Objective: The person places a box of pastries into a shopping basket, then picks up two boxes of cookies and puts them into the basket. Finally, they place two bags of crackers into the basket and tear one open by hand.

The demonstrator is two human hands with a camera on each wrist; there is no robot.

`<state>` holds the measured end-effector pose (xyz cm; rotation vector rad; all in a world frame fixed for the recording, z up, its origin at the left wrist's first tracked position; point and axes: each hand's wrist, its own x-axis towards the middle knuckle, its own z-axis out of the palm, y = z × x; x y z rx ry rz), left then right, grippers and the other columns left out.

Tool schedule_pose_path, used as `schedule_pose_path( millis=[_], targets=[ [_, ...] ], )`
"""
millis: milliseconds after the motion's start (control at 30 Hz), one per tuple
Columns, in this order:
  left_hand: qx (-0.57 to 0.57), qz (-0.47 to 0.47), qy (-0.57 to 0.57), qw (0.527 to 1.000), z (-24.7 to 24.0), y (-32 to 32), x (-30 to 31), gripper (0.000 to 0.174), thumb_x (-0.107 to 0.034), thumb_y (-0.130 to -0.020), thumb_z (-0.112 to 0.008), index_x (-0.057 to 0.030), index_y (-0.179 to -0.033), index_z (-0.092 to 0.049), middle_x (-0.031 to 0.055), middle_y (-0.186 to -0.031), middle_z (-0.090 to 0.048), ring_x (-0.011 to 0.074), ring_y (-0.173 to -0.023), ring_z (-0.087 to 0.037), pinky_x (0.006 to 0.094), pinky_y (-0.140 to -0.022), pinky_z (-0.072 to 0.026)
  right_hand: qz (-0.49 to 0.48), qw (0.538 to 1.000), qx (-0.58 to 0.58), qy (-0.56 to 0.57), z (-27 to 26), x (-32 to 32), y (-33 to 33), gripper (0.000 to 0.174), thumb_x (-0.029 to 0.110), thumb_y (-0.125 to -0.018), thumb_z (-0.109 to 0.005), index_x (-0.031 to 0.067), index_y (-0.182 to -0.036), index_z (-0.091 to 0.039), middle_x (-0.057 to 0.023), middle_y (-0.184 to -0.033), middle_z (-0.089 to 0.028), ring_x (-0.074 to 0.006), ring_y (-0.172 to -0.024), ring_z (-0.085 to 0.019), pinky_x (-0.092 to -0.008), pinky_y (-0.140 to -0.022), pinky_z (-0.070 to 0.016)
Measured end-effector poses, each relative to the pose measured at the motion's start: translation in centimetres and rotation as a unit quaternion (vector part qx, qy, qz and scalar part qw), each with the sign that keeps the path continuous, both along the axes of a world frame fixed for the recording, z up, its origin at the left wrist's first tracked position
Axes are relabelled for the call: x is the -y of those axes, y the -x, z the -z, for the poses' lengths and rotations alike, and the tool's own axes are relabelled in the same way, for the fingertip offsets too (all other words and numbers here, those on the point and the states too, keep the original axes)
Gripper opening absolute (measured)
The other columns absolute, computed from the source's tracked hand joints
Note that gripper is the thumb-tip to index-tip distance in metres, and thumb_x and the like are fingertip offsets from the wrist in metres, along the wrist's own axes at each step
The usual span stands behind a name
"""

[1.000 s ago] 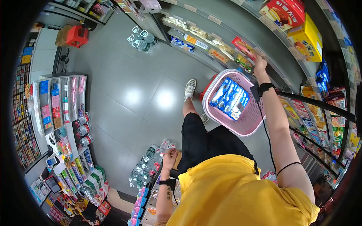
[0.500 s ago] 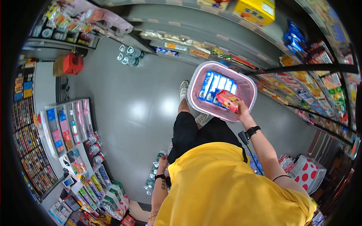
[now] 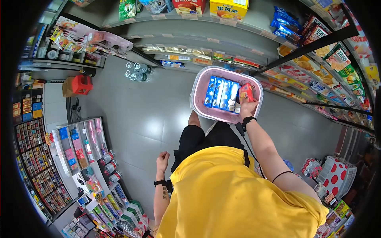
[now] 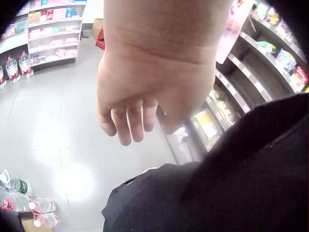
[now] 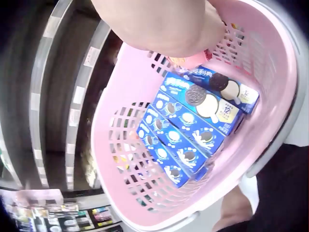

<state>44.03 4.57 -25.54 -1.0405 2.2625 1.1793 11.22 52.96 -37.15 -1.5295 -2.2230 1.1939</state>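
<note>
In the head view, the right hand [image 3: 248,106] grips a red packet [image 3: 246,92] inside the right side of a pink basket [image 3: 202,86]. Beside it, several blue cookie boxes [image 3: 217,93] stand in a row in the basket. The right wrist view has the hand [image 5: 164,24] over the basket's rim [image 5: 285,63], the packet [image 5: 193,60] mostly hidden beneath it, next to the blue boxes [image 5: 186,104]. My left hand [image 3: 162,162] hangs beside the black shorts, holding nothing; its fingers hang loose in the left wrist view [image 4: 140,92].
Snack shelves [image 3: 174,29] run behind the basket and down the right side. Water bottles [image 3: 139,72] stand on the floor near the shelves, with a red stool [image 3: 82,84] farther left. A display rack [image 3: 79,146] with bottles beside it stands at left; a polka-dot box [image 3: 335,177] is at lower right.
The right hand has taken the red packet from the shelf and brought it down into the basket, where it now stands more upright. The left hand has moved away from the bottles.
</note>
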Motion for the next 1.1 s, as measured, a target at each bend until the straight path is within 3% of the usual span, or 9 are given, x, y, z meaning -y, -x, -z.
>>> schedule_pose_path(
  millis=[67,167,267,433,567,667,800,933,1100],
  targets=[
    [0.012,-0.013,-0.006,1.000,0.4,-0.9,-0.3,0.038,-0.028,-0.094,-0.069,0.0005,-0.119,-0.068,0.0150,-0.103,-0.075,0.0233,-0.093,-0.073,0.0341,-0.086,-0.0555,-0.063,0.993,0.036,-0.092,0.5,-0.1,-0.4,0.069,0.011,-0.075,-0.085,0.0018,-0.131,-0.046,-0.0247,-0.115,-0.066,-0.0393,-0.107,-0.067,-0.0452,-0.094,-0.0522],
    [0.071,-0.051,-0.018,0.996,0.0,-3.2,-1.1,0.038,-0.029,-0.093,-0.070,0.0005,-0.118,-0.069,0.0154,-0.104,-0.075,0.0231,-0.095,-0.072,0.0341,-0.087,-0.0554,-0.091,0.983,0.117,0.110,-6.7,0.6,-0.5,0.054,0.015,-0.076,-0.083,-0.0008,-0.118,-0.055,-0.0286,-0.117,-0.066,-0.0409,-0.113,-0.065,-0.0487,-0.096,-0.0513],
    [0.108,-0.073,-0.027,0.991,1.3,-7.5,-1.2,0.038,-0.029,-0.091,-0.072,0.0001,-0.115,-0.070,0.0153,-0.103,-0.076,0.0230,-0.097,-0.072,0.0341,-0.086,-0.0548,-0.206,0.955,0.208,0.052,7.1,-2.9,-2.5,0.063,0.031,-0.073,-0.084,-0.0009,-0.122,-0.062,-0.0264,-0.114,-0.070,-0.0415,-0.113,-0.066,-0.0503,-0.097,-0.0520],
    [0.150,-0.144,-0.064,0.976,4.4,-14.6,-0.9,0.048,-0.037,-0.083,-0.077,-0.0020,-0.115,-0.073,0.0169,-0.107,-0.076,0.0263,-0.100,-0.072,0.0366,-0.089,-0.0546,-0.240,0.937,0.237,0.092,1.6,-2.4,-1.5,0.070,0.035,-0.068,-0.087,0.0004,-0.123,-0.060,-0.0243,-0.113,-0.071,-0.0383,-0.106,-0.070,-0.0447,-0.089,-0.0568],
    [0.145,-0.107,-0.031,0.983,4.4,-14.6,-2.1,0.046,-0.040,-0.084,-0.076,-0.0049,-0.113,-0.074,0.0178,-0.107,-0.076,0.0278,-0.101,-0.073,0.0370,-0.090,-0.0550,-0.357,0.929,-0.036,0.094,10.8,-5.8,-3.0,0.045,0.042,-0.087,-0.071,0.0002,-0.103,-0.070,-0.0196,-0.090,-0.074,-0.0338,-0.084,-0.073,-0.0469,-0.072,-0.0553],
    [0.118,-0.094,-0.005,0.989,3.1,-11.7,-2.9,0.046,-0.046,-0.086,-0.071,-0.0080,-0.111,-0.076,0.0177,-0.106,-0.075,0.0296,-0.102,-0.072,0.0382,-0.091,-0.0549,-0.388,0.915,0.114,0.016,-0.4,-2.0,-0.9,0.065,0.059,-0.092,-0.057,-0.0032,-0.108,-0.068,-0.0308,-0.105,-0.070,-0.0442,-0.104,-0.068,-0.0504,-0.083,-0.0538],
    [0.105,-0.085,0.017,0.991,3.2,-8.2,-2.4,0.047,-0.047,-0.088,-0.067,-0.0087,-0.114,-0.074,0.0187,-0.111,-0.074,0.0337,-0.108,-0.070,0.0406,-0.096,-0.0534,-0.326,0.935,-0.058,0.127,12.4,-3.8,0.8,0.026,0.019,-0.081,-0.078,0.0033,-0.101,-0.069,-0.0180,-0.097,-0.073,-0.0335,-0.095,-0.070,-0.0402,-0.084,-0.0537],
    [0.088,-0.068,0.033,0.993,0.1,-5.2,-0.9,0.051,-0.049,-0.089,-0.067,-0.0065,-0.117,-0.073,0.0186,-0.112,-0.074,0.0343,-0.109,-0.069,0.0399,-0.097,-0.0527,-0.355,0.935,0.017,-0.012,9.2,-1.2,1.6,0.032,0.003,-0.066,-0.079,0.0030,-0.094,-0.066,-0.0152,-0.093,-0.068,-0.0339,-0.090,-0.067,-0.0413,-0.086,-0.0526],
    [0.111,-0.029,0.022,0.993,0.2,-2.3,3.9,0.055,-0.053,-0.088,-0.067,-0.0077,-0.118,-0.072,0.0169,-0.113,-0.074,0.0326,-0.109,-0.069,0.0391,-0.096,-0.0527,-0.382,0.914,-0.050,0.126,5.2,0.8,0.0,0.035,-0.003,-0.056,-0.082,0.0036,-0.087,-0.067,-0.0087,-0.085,-0.069,-0.0242,-0.081,-0.067,-0.0356,-0.077,-0.0541]
  ],
)
